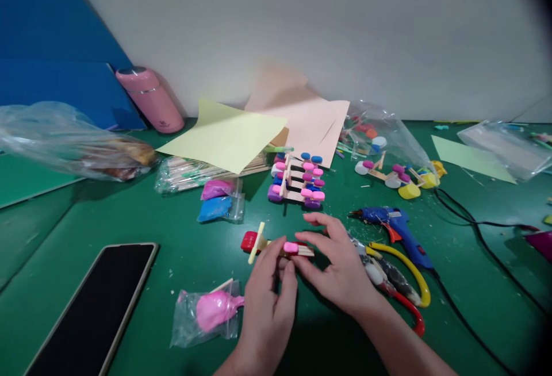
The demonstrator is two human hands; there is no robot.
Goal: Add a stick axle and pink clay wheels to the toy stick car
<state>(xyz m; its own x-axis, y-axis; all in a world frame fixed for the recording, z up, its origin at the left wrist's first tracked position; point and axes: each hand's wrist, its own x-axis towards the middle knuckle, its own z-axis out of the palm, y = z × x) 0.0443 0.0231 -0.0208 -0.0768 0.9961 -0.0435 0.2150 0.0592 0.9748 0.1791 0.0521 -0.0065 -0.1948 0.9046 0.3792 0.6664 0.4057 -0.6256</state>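
Observation:
A small wooden-stick model (307,251) with a red block at its left end, a pale yellow crosspiece and a pink clay piece lies between my hands. My left hand (271,292) is closed on its middle, thumb and fingers at the near side. My right hand (338,264) has its fingers apart, the thumb and fingertips beside the model's right end. Behind them stands a group of similar stick models (297,183) with pink, purple and blue clay pieces. Pink clay in a clear bag (218,309) is left of my left hand.
A phone (92,307) lies at the left. On the right are a blue glue gun (399,226) with its cable and pliers (409,272) with yellow and red handles. Farther back are a pink bottle (150,100), paper sheets (228,131) and bagged sticks (190,173).

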